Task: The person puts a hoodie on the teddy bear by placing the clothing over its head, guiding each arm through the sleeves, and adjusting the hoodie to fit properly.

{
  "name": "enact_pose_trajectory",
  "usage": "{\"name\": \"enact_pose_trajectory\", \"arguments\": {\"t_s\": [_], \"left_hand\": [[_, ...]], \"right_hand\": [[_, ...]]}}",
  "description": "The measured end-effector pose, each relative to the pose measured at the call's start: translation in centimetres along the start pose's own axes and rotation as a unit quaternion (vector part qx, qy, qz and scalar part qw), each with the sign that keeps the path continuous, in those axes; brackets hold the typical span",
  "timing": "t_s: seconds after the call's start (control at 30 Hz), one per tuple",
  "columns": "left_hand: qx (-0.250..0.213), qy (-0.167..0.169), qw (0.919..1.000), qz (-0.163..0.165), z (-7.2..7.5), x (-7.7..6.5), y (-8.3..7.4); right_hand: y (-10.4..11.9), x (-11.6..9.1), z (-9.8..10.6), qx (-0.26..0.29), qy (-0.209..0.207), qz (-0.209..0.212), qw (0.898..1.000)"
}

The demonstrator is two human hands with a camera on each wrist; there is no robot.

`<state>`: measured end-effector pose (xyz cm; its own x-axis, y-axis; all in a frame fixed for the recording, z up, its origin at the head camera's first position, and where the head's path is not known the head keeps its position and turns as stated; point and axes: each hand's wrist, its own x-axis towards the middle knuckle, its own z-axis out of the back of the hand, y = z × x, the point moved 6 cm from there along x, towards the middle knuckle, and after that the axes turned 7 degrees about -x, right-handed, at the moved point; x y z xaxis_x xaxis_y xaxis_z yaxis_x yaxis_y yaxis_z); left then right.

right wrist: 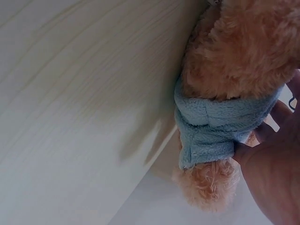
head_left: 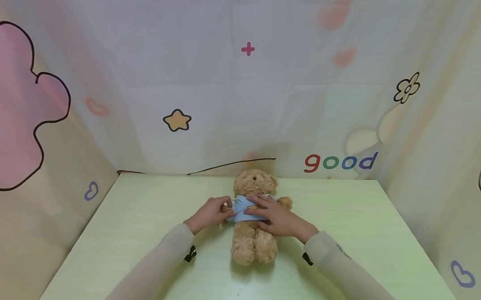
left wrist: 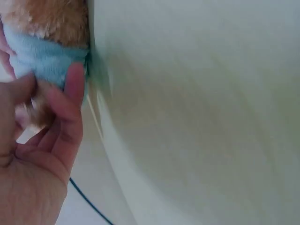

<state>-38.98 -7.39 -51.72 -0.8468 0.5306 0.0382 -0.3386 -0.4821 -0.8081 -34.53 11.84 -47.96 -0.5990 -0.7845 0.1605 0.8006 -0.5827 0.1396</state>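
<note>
A brown plush teddy bear (head_left: 244, 242) in a light blue shirt (head_left: 241, 211) lies on its back, head toward the back wall. At the sleeve on the image-left side, my left hand (head_left: 212, 212) has thumb and fingers curled. The left wrist view shows them pinching at the cuff, around the bear's fuzzy paw (left wrist: 41, 114). My right hand (head_left: 281, 218) rests on the shirt front with fingers spread. In the right wrist view its thumb touches the edge of the other sleeve (right wrist: 211, 151), from which a paw (right wrist: 208, 185) sticks out.
The bear lies on a pale green table (head_left: 140, 239), near its back edge. A printed curtain (head_left: 211, 86) with a star, a flower and the word "good" hangs behind and along both sides. White drawstrings (head_left: 236, 199) show at the shirt's neck.
</note>
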Motion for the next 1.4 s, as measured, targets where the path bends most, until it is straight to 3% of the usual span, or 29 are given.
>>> {"name": "enact_pose_trajectory", "arguments": {"t_s": [0.13,0.23,0.37,0.47,0.57,0.6,0.7,0.77,0.83,0.9,0.97,1.03,1.13,1.23,1.4], "left_hand": [[-0.021,-0.033,0.9988,-0.029,0.3,0.0,0.3],[-0.05,-0.06,0.9965,-0.03,0.9,0.0,0.9],[-0.066,-0.052,0.9964,-0.005,1.1,0.2,1.0],[-0.071,-0.04,0.9964,0.023,1.0,0.2,0.8],[-0.081,-0.03,0.9952,0.046,0.9,-0.1,0.9],[-0.083,-0.029,0.995,0.047,0.8,-0.2,1.0],[-0.092,-0.024,0.994,0.055,0.6,-0.3,1.4],[-0.087,-0.024,0.9944,0.055,0.6,-0.2,1.4],[-0.075,-0.022,0.9955,0.054,0.4,-0.1,1.3],[-0.059,-0.02,0.9967,0.053,0.3,0.1,1.1],[-0.051,-0.021,0.997,0.055,0.2,0.1,1.0],[-0.05,-0.022,0.997,0.054,0.1,0.1,0.9],[-0.045,-0.022,0.9975,0.05,0.2,0.1,0.6],[-0.006,-0.025,0.9992,0.032,0.4,0.1,0.3],[0.042,-0.067,0.9968,0.009,1.5,0.2,-0.2]], "right_hand": [[-0.3,-0.4,0.0,0.008,-0.007,0.0,1.0],[-0.7,-0.9,0.0,0.021,-0.018,-0.006,1.0],[-1.3,-1.4,0.4,0.073,-0.055,-0.033,0.995],[-2.8,-2.1,1.2,0.097,-0.133,-0.098,0.981],[-4.7,-3.4,2.0,0.048,-0.215,-0.193,0.956],[-5.3,-3.9,2.1,0.029,-0.225,-0.227,0.947],[-6.5,-4.9,2.0,0.022,-0.205,-0.301,0.931],[-7.0,-5.1,1.5,0.078,-0.169,-0.326,0.927],[-7.2,-4.9,1.0,0.154,-0.131,-0.329,0.922],[-7.2,-4.8,0.5,0.217,-0.104,-0.333,0.912],[-7.2,-4.5,0.3,0.256,-0.09,-0.335,0.902],[-7.3,-4.4,0.2,0.264,-0.086,-0.34,0.899],[-7.3,-4.3,0.2,0.263,-0.087,-0.339,0.899],[-7.2,-4.2,0.5,0.249,-0.091,-0.328,0.907],[-7.3,-4.9,1.8,0.21,-0.126,-0.321,0.915]]}}
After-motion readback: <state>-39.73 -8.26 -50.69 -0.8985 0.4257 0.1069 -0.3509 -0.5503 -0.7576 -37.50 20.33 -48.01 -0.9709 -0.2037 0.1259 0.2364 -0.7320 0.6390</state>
